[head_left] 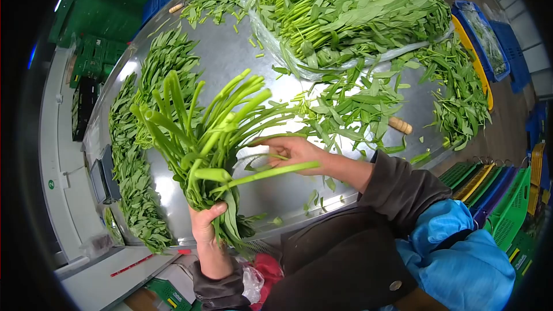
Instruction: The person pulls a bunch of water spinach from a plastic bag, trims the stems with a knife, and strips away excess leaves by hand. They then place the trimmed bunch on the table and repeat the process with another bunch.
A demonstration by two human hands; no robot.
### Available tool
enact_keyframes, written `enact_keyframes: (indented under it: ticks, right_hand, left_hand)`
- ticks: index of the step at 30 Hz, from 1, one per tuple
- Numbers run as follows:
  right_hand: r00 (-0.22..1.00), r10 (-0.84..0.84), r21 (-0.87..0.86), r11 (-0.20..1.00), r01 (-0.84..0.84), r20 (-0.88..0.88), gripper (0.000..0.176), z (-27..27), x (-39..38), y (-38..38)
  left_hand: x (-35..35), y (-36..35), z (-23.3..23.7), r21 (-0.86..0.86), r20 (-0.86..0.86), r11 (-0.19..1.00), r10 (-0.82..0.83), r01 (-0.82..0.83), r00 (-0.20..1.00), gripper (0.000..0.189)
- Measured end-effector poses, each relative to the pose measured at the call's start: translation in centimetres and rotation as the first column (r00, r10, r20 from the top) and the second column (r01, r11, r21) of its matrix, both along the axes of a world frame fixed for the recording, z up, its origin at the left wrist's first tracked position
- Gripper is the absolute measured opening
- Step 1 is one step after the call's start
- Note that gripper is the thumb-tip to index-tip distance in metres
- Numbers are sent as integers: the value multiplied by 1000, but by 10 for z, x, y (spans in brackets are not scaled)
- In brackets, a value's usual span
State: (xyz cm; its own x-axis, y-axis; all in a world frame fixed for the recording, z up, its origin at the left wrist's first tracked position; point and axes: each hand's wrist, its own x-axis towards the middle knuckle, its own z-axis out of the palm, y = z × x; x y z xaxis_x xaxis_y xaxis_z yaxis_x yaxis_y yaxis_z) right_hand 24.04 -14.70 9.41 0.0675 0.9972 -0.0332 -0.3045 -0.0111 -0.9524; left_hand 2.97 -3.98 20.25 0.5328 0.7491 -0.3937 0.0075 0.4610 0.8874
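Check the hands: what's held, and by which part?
Left hand grips the bunch of green stalks at its leafy end, cut ends fanning upward. Right hand holds a single stalk along its stem.

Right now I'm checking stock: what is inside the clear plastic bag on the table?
The clear plastic bag holds a heap of leafy green stalks, piled above its rim. Anything under that heap is covered.

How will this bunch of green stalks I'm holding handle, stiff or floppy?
Likely fairly stiff: the stalks of the bunch fan out straight above the left hand without drooping. The leaves at the grip hang limp, so probably floppy. The smooth stalks may slip from a loose hold.
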Motion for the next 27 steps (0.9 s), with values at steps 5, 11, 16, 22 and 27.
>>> enact_keyframes:
  ticks: [5, 11, 16, 22, 27]
  right_hand:
    - [977, -90, -99, 992, 72, -193, 21, 19, 1, -7]
    - [857, -439, -248, 892, 379, -270, 25, -15, 20, -18]
    - [499, -755, -445, 655, 611, -426, 23, -36, 60, -13]
    - [508, -377, 265, 922, 281, 774, 19, -71, 35, -6]
    - [216, -383, 340, 917, 209, 898, 21, -76, 84, -75]
  left_hand:
    - [-4, -4, -7, -90, 12, 994, 56, -55, 998, 66]
    - [-13, 1, -6, -90, -8, 989, 116, -117, 993, 63]
    - [8, 3, 11, 44, 14, 996, 72, -73, 997, 62]
    - [22, 1, 6, 169, -97, 977, -116, 131, 988, 69]
    - [-13, 18, -42, 464, -259, 823, -228, 328, 939, 78]
